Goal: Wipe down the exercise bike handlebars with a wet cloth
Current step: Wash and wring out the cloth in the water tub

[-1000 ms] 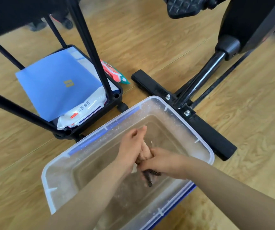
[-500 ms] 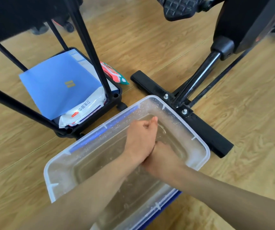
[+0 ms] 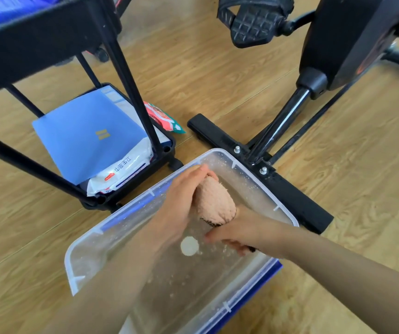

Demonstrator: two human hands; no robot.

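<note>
A pink fluffy cloth (image 3: 214,201), rolled into a thick wad, is held over a clear plastic tub (image 3: 287,213) with water in it. My left hand (image 3: 184,203) wraps the cloth's upper left side. My right hand (image 3: 239,231) grips its lower end, where a dark edge of the cloth shows. The exercise bike (image 3: 343,42) stands at the upper right, with a black pedal (image 3: 254,22) and a floor bar (image 3: 295,198) just behind the tub. The handlebars are out of view.
A black wheeled cart (image 3: 126,75) stands at the left; its bottom shelf holds a blue folder (image 3: 85,133) and a white wipes pack (image 3: 119,172). A red and green packet (image 3: 163,118) lies on the wooden floor beside it. A blue lid sits under the tub.
Both hands have lifted out of the water with the cloth, which now shows as a rolled wad between them. The view has tilted up slightly.
</note>
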